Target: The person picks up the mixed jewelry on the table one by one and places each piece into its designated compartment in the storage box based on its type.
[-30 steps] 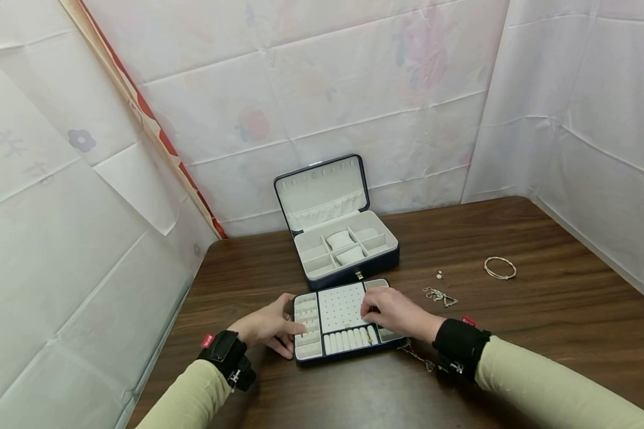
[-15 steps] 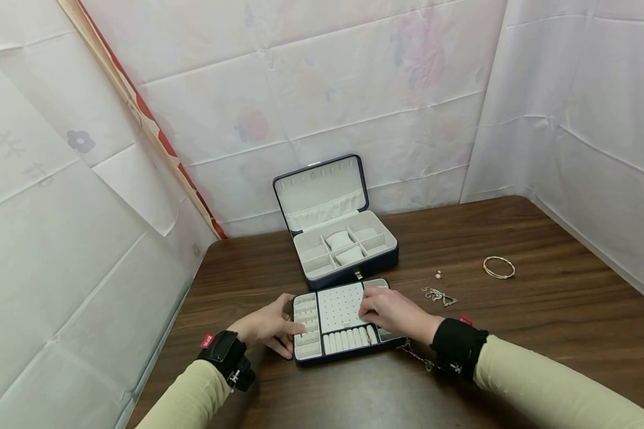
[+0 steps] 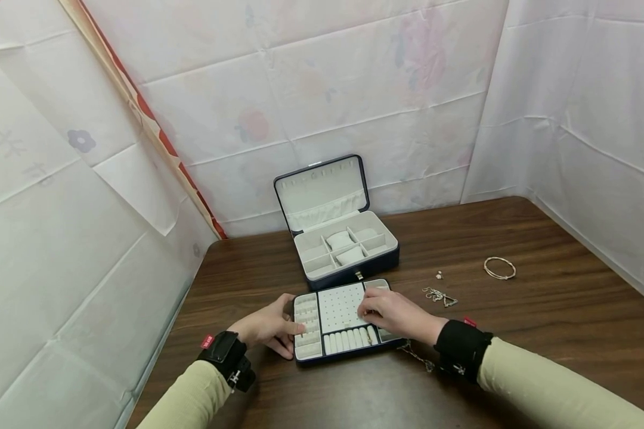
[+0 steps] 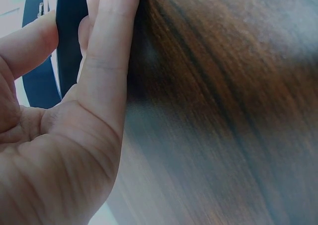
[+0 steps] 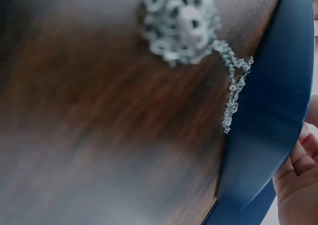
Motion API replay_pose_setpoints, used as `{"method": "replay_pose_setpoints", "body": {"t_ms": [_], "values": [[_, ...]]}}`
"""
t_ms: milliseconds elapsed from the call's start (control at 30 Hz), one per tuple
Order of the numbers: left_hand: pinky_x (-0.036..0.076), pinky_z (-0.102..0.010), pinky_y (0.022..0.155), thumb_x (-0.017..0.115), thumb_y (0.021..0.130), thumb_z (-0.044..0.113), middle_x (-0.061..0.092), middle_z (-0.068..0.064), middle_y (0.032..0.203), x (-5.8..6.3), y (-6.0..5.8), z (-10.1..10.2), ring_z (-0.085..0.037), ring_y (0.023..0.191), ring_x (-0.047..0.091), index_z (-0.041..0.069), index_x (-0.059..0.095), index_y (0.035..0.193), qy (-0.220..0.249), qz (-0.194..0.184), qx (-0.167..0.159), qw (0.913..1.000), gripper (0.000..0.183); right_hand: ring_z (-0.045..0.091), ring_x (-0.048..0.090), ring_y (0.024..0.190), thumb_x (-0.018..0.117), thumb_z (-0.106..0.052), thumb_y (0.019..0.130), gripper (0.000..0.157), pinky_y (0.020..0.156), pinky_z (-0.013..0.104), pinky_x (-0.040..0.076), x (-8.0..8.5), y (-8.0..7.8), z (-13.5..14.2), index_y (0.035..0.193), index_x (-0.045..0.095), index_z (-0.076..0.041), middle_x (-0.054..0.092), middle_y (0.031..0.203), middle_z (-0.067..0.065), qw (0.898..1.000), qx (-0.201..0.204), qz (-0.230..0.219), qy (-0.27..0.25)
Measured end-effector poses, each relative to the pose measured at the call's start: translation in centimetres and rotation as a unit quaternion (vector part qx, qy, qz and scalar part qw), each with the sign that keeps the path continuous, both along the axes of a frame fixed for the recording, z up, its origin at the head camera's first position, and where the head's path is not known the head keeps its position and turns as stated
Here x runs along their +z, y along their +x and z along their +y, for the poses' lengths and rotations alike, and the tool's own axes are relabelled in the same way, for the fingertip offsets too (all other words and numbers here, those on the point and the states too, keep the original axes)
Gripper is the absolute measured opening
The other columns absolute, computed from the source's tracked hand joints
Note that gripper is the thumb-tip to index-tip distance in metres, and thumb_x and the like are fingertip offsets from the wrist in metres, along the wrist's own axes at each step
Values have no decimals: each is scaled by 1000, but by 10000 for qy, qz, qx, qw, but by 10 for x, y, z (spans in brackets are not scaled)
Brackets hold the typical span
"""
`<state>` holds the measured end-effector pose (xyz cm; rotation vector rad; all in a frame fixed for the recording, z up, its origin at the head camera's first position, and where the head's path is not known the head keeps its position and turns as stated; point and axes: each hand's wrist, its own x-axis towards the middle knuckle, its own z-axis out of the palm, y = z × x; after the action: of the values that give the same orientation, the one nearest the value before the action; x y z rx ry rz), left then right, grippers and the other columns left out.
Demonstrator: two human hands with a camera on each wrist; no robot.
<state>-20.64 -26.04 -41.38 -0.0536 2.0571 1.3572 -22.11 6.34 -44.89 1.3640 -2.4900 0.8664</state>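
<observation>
A navy-edged jewelry tray (image 3: 309, 360) lies in front of an open jewelry box in the head view. My left hand (image 3: 268, 325) grips its left end, thumb on top and fingers along the outer side; the left wrist view shows this wall (image 4: 67, 41) between thumb and fingers. Over the white dotted panel (image 3: 339, 307), my right hand (image 3: 394, 311) has its fingertips bunched at the panel's right side. I cannot tell what they pinch. Near the tray's front right corner lies a silver chain (image 3: 420, 358), large in the right wrist view as a clustered chain (image 5: 181, 29).
The jewelry box (image 3: 378, 262) stands behind the tray, lid (image 3: 322, 190) raised, small cushions (image 3: 339, 240) inside. Right of it on the wooden table (image 3: 477, 357) lie a bangle (image 3: 499, 268), small studs (image 3: 439, 274) and a silver chain piece (image 3: 439, 296). Pale cloth surrounds the table.
My right hand's fingertips have shifted very slightly to the left over the dotted panel. The left hand and tray stay put.
</observation>
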Motion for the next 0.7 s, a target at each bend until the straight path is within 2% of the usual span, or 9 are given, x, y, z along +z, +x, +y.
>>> {"method": "replay_pose_setpoints", "body": {"t_ms": [433, 700], "values": [[62, -47, 64, 74, 95, 14, 63, -22, 103, -2, -1, -1, -27, 67, 67, 16, 11, 158, 25, -8, 15, 10000, 89, 7, 58, 87, 76, -6, 92, 11, 75, 23, 52, 3, 1, 4, 101, 75, -12, 63, 101, -2, 9999, 164, 11, 29], [62, -47, 64, 74, 95, 14, 63, -22, 103, -3, -1, -1, -27, 67, 67, 17, 11, 158, 11, -11, 17, 10000, 90, 6, 55, 81, 74, -8, 94, 15, 70, 22, 50, 14, 2, 15, 109, 73, -10, 63, 102, 1, 9999, 97, -82, 74]]}}
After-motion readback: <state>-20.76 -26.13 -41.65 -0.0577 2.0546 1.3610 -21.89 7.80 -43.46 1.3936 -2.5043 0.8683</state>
